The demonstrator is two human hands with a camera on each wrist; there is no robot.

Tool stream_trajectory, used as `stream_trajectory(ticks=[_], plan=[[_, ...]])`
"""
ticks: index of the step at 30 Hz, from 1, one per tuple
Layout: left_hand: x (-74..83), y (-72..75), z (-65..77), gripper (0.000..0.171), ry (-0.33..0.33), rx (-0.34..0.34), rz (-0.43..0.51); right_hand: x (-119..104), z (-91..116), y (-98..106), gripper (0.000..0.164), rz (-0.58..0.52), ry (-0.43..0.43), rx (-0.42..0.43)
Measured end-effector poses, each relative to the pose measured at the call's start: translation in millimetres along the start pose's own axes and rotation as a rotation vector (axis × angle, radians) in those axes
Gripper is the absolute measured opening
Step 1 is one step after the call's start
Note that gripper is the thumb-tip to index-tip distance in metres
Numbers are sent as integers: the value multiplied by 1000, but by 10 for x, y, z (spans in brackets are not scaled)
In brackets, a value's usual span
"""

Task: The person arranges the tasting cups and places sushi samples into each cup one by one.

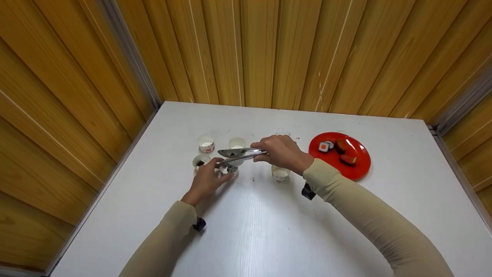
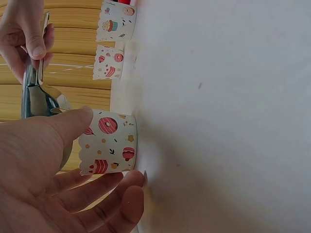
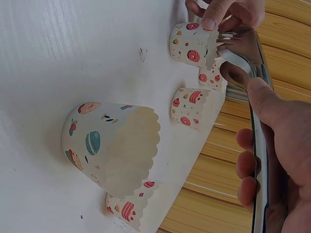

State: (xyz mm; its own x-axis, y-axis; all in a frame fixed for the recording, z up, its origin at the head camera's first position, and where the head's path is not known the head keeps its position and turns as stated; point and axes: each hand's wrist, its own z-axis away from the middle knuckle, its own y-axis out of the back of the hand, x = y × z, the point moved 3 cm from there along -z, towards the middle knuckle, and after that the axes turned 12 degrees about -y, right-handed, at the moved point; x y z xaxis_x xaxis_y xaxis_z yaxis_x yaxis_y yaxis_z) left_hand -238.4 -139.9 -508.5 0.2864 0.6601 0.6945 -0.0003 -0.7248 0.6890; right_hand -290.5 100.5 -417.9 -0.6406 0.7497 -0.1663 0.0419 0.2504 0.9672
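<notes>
In the head view my left hand [image 1: 207,180] holds a paper baking cup [image 2: 109,141] printed with red donuts and cakes. The thumb lies at its scalloped rim and the fingers curl round the other side. My right hand [image 1: 282,152] grips a pair of metal serving tongs [image 3: 260,141], one arm ending in fork tines and the other in a broad spoon shape. Their tips reach over the held cup, with the tines right at its rim in the right wrist view. What is inside that cup is mostly hidden.
More paper cups stand around: two behind [image 1: 206,145], one at left [image 1: 200,161] with something dark inside, and one [image 1: 280,175] below my right wrist. A red plate [image 1: 361,169] at right bears a white roll [image 1: 323,147] and orange-red sushi pieces [image 1: 348,160]. Wood-patterned walls border the white table.
</notes>
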Motion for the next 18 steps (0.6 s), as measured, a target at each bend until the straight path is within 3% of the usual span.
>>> stream_trajectory(ticks=[11,18], plan=[[-12,-7,-9,59,27,-10,-6,29,8,-2,16,-3,-11,-11],[-5,9,-7,57,10,-8,-5,72,35,56,18,-17,-31,-22]])
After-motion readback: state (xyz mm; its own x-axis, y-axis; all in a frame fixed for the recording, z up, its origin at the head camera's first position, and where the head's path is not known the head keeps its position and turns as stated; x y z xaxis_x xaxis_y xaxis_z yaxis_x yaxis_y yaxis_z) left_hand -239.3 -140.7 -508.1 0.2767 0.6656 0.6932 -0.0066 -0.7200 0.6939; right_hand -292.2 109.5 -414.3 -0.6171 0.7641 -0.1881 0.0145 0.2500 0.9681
